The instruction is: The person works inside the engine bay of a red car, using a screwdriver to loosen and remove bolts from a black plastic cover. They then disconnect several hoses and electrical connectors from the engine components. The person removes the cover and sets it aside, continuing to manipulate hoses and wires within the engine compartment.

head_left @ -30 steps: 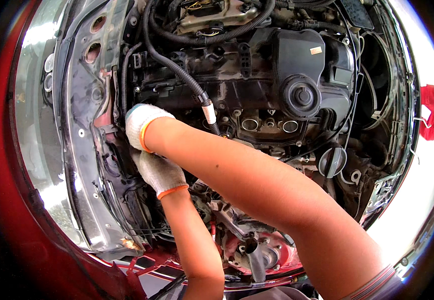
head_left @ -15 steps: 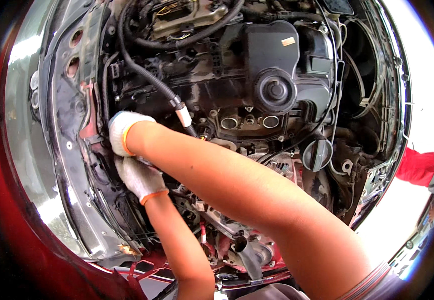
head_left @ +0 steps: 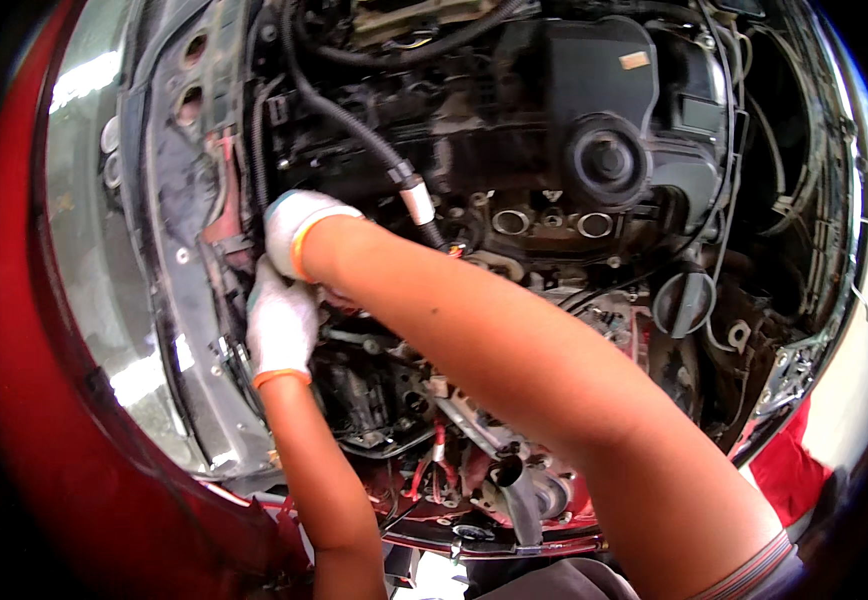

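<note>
Both my hands wear white knit gloves with orange cuffs and reach into the left side of an open car engine bay. My right hand lies beyond my left hand, its arm crossing the engine from the lower right. The gloves meet or overlap beside the black body edge. Fingers of both hands point down and away, hidden by the gloves and the parts around them, so whatever they touch or hold is not visible. Just right of my right hand, a black corrugated hose ends in a white-wrapped section.
A black engine cover with a round cap sits at the far middle. Two round ports show below it. A grey filler cap is at the right. An upright grey pipe and red bodywork lie nearer.
The whole view has shifted, so the engine appears farther right and slightly higher. My left hand has moved a little left against the engine, its forearm now steeper. My right hand stays at about the same spot.
</note>
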`<state>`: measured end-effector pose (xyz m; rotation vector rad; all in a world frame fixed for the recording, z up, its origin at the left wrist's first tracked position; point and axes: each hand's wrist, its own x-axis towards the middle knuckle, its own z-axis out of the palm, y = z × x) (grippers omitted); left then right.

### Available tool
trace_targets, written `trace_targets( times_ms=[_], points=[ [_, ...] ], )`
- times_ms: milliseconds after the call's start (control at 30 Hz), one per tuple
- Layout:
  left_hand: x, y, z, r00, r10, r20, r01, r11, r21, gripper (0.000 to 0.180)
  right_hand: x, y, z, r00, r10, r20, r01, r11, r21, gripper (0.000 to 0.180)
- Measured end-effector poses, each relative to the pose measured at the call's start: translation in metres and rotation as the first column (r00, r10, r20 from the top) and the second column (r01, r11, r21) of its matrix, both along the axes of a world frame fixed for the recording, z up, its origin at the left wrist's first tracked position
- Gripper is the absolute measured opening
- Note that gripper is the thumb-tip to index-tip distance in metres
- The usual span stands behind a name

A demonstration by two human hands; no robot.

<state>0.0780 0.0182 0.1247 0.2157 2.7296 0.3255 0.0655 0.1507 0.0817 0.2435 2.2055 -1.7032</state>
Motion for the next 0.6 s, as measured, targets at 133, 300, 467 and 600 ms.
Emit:
trace_targets(
  times_ms=[133,300,467,600],
  points=[
    [-0.012,0.001,-0.003,0.994,0.082,0.073,-0.084,0.996,0.025,0.043,-0.008,0.004,-0.001,0.987,0.16,-0.026,-0.154,0.974,0.164,0.036],
    [-0.029,0.007,-0.009,0.985,0.148,0.087,-0.141,0.986,-0.089,0.038,-0.006,0.008,0.004,0.977,0.213,-0.011,-0.208,0.962,0.177,0.038],
    [-0.048,-0.032,-0.04,0.991,0.104,-0.088,-0.111,0.991,-0.079,0.042,-0.002,0.008,0.016,0.984,0.178,-0.004,-0.176,0.975,0.135,0.037],
    [-0.037,-0.018,-0.04,0.974,-0.084,-0.208,0.041,0.978,-0.206,0.048,0.005,0.014,0.005,0.999,0.045,0.029,-0.047,0.997,0.067,0.038]
  ],
)
